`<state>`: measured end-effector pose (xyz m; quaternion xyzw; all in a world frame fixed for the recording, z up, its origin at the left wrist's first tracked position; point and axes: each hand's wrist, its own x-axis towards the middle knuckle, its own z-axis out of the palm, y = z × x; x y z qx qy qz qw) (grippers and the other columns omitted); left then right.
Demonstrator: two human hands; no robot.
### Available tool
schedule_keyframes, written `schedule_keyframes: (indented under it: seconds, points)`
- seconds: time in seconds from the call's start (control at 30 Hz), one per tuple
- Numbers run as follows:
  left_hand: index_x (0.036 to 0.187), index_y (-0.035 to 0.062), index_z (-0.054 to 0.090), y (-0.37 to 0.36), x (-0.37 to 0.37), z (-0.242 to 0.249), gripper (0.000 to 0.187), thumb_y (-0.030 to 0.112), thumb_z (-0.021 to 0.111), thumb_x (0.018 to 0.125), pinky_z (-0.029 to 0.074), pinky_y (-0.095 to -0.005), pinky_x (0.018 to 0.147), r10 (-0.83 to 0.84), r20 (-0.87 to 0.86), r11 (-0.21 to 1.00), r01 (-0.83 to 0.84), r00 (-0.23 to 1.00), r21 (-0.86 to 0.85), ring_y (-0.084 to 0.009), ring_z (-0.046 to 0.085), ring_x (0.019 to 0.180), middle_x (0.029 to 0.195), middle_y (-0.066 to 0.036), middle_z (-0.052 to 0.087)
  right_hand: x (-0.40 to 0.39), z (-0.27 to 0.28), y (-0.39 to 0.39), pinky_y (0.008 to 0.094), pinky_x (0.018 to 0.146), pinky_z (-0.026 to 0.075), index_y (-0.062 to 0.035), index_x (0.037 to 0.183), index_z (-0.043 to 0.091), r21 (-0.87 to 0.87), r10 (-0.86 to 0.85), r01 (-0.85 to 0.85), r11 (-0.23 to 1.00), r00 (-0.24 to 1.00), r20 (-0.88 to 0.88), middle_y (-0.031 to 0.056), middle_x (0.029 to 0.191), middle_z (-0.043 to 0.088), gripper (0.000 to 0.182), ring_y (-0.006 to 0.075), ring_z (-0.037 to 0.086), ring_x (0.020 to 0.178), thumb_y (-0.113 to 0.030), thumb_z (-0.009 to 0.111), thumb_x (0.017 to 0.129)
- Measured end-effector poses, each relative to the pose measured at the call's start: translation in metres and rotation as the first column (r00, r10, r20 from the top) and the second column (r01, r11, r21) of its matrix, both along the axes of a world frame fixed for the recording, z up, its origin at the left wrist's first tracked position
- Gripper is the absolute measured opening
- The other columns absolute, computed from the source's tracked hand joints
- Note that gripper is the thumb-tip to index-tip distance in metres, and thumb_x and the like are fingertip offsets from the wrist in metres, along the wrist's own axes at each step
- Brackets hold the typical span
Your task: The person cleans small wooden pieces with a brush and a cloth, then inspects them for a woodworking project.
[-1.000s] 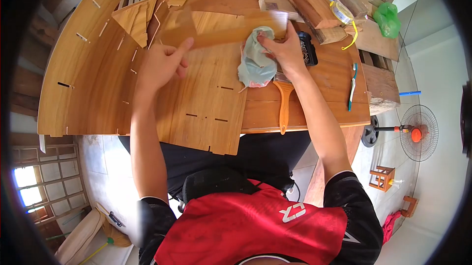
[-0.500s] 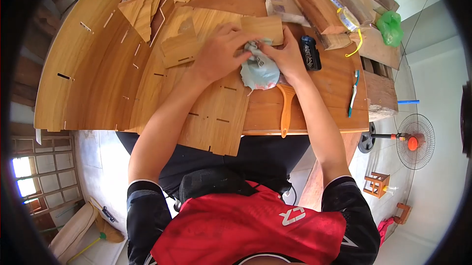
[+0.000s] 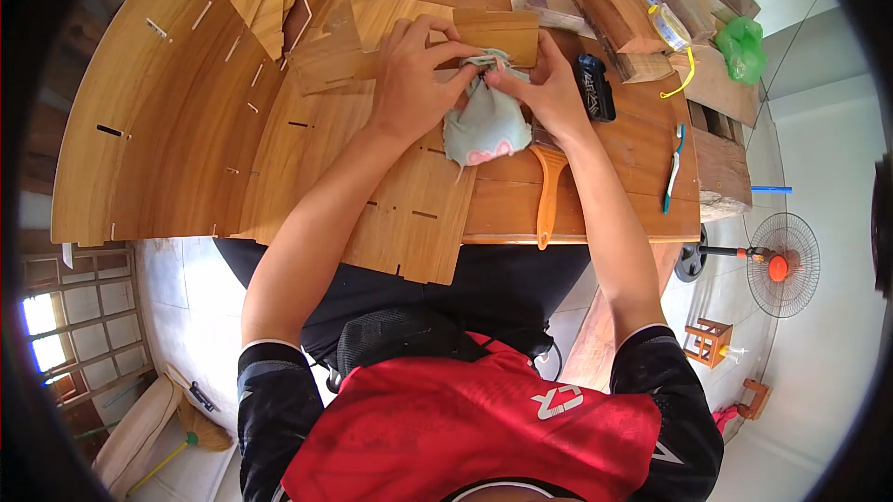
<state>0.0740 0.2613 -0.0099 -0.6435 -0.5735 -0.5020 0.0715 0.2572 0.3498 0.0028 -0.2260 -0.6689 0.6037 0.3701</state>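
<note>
A small pale green cloth pouch (image 3: 486, 122) with a pink print hangs between my hands above the wooden table. My left hand (image 3: 414, 79) pinches its gathered top edge from the left. From the right, my right hand (image 3: 549, 97) grips the same edge with thumb and fingers. What lies inside the pouch is hidden. Behind the hands is a small wooden piece (image 3: 498, 32). An orange-handled brush (image 3: 549, 195) lies just below my right hand, and a black object with white lettering (image 3: 595, 88) is to its right.
Slotted wooden panels (image 3: 177, 120) cover the table's left side. Thick wood blocks (image 3: 605, 9), a yellow tape measure (image 3: 670, 27) and a green plastic bag (image 3: 741, 51) are at the back right. A toothbrush (image 3: 673, 169) lies near the right edge. A fan (image 3: 779, 267) stands beyond.
The pouch hangs more upright and shows more of its pink print. My fingers have shifted a little along its top. The whole view has moved slightly.
</note>
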Motion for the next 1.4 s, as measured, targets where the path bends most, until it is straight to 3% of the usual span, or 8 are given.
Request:
schedule_keyframes:
  seconds: [0.07,0.17,0.27,0.37,0.77,0.97,1.17,1.4]
  points:
    - [0.098,0.0158,0.083,0.001,0.001,-0.001,0.017,0.018,0.080,0.081,0.044,-0.0417,0.093,-0.004,0.002,1.000,0.004,1.000,-0.015,-0.0247,0.056,0.106,0.109,-0.001,0.062,-0.004,0.001,-0.003,0.0315,0.090,0.060,0.0038,0.139,0.049,-0.066,0.004,-0.009,0.998,0.997,-0.081,0.0151,0.126,0.068,0.061,0.0190,0.069,0.111,-0.002,0.082,0.088]
    - [0.104,0.0167,0.082,0.002,0.001,-0.006,0.019,0.017,0.077,0.085,0.044,-0.0424,0.096,-0.040,0.010,0.995,0.041,0.999,-0.093,-0.0260,0.055,0.108,0.118,-0.001,0.061,-0.003,0.000,0.000,0.0327,0.092,0.060,0.0028,0.135,0.051,-0.108,-0.015,0.010,0.994,0.999,-0.043,0.0160,0.127,0.068,0.057,0.0193,0.069,0.112,-0.001,0.082,0.087]
    - [0.113,0.0174,0.080,0.002,-0.002,-0.006,0.030,0.009,0.077,0.085,0.045,-0.0413,0.099,-0.063,-0.062,0.997,0.060,0.996,-0.041,-0.0269,0.053,0.107,0.125,-0.002,0.063,-0.002,0.003,0.000,0.0327,0.093,0.059,0.0030,0.134,0.052,-0.174,-0.032,0.033,0.984,0.999,0.009,0.0162,0.127,0.069,0.056,0.0196,0.070,0.112,-0.001,0.082,0.087]
    - [0.110,0.0149,0.078,0.002,-0.005,-0.003,0.027,0.009,0.077,0.085,0.045,-0.0424,0.102,-0.049,-0.062,0.999,0.048,0.997,-0.021,-0.0282,0.055,0.113,0.127,-0.004,0.064,-0.002,-0.003,0.003,0.0335,0.092,0.059,0.0029,0.134,0.054,-0.169,-0.064,0.069,0.983,0.997,0.032,0.0161,0.125,0.070,0.054,0.0200,0.071,0.110,0.000,0.081,0.087]
    - [0.103,0.0128,0.074,-0.009,0.005,0.002,0.024,0.020,0.080,0.081,0.045,-0.0436,0.103,-0.091,-0.278,0.995,0.095,0.956,0.003,-0.0254,0.061,0.112,0.115,0.003,0.071,0.006,-0.005,0.011,0.0327,0.090,0.059,0.0028,0.132,0.060,-0.339,-0.066,0.068,0.938,0.998,0.017,0.0139,0.121,0.072,0.044,0.0189,0.072,0.104,0.000,0.074,0.091]
    - [0.104,0.0135,0.074,-0.007,0.008,-0.005,0.026,0.019,0.081,0.080,0.047,-0.0431,0.095,-0.009,-0.375,0.998,0.034,0.927,0.059,-0.0244,0.063,0.103,0.111,0.001,0.070,0.008,-0.006,0.013,0.0329,0.091,0.058,0.0025,0.132,0.059,-0.483,0.052,-0.039,0.875,0.999,0.013,0.0124,0.119,0.072,0.039,0.0189,0.072,0.103,-0.004,0.070,0.095]
    - [0.097,0.0124,0.077,-0.009,0.014,-0.005,0.016,0.014,0.079,0.082,0.048,-0.0417,0.092,0.009,-0.203,1.000,-0.004,0.979,0.025,-0.0245,0.064,0.101,0.105,0.000,0.069,0.015,0.006,0.011,0.0333,0.093,0.056,0.0015,0.133,0.057,-0.524,0.110,-0.115,0.844,0.993,-0.040,0.0115,0.122,0.070,0.044,0.0187,0.070,0.107,-0.005,0.073,0.093]
    - [0.101,0.0110,0.080,-0.010,0.010,-0.009,0.018,0.011,0.076,0.084,0.047,-0.0416,0.096,-0.043,-0.090,0.996,0.036,0.995,-0.083,-0.0247,0.062,0.106,0.109,-0.001,0.069,0.011,-0.009,0.010,0.0261,0.080,0.052,0.0000,0.132,0.060,-0.267,0.077,-0.044,0.963,0.990,0.116,0.0063,0.116,0.071,0.062,0.0110,0.065,0.096,-0.014,0.090,0.080]
